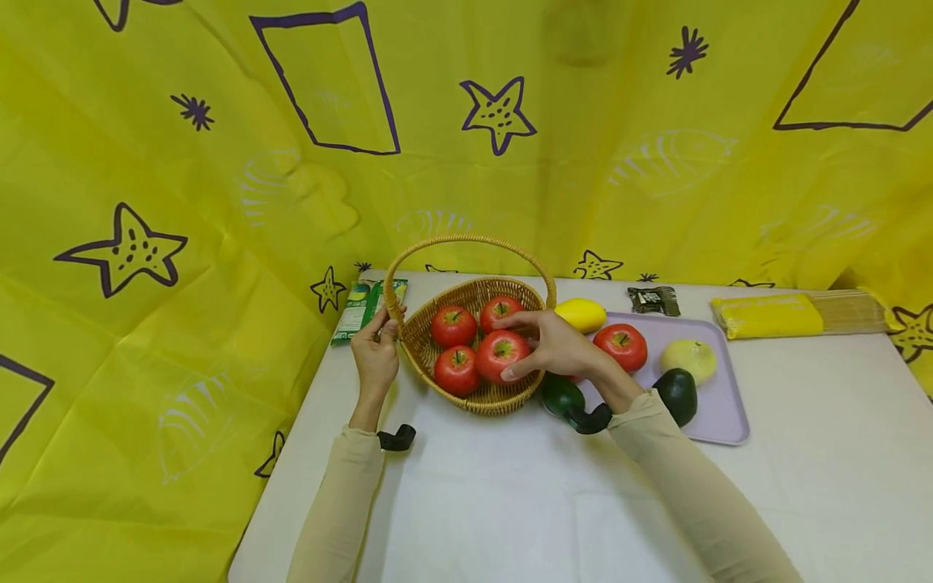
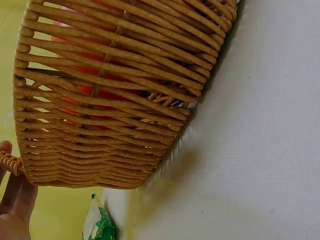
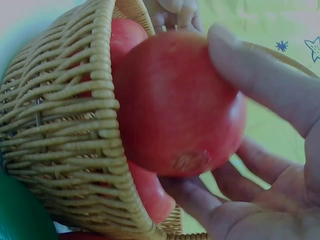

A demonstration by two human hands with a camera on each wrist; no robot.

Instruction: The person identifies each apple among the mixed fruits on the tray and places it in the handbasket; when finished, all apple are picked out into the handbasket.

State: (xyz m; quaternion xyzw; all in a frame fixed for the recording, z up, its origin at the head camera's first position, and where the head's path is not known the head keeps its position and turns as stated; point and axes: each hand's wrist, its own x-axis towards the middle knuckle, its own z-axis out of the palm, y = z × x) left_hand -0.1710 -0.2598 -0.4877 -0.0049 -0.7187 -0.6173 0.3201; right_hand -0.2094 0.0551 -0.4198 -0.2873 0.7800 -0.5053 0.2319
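Note:
A wicker basket [image 1: 492, 405] with a tall arched handle stands on the table, red apples [image 1: 453, 326] inside it. My left hand [image 1: 375, 360] pinches the base of the handle at the basket's left side; in the left wrist view, fingers [image 2: 22, 200] show beside the wrapped handle end. With thumb and fingers spread around it, my right hand [image 1: 560, 346] holds another red apple [image 3: 177, 105] at the basket's mouth, just inside the right rim. Whether this apple touches those below cannot be told.
Right of the basket lies a lilac tray [image 1: 732, 405] with a red apple [image 1: 621, 346], a pale green round fruit [image 1: 688, 360] and an avocado [image 1: 676, 397]. A yellow fruit [image 1: 581, 314], dark packet [image 1: 653, 300] and noodle pack [image 1: 802, 314] lie behind; a green packet [image 1: 357, 312] lies left.

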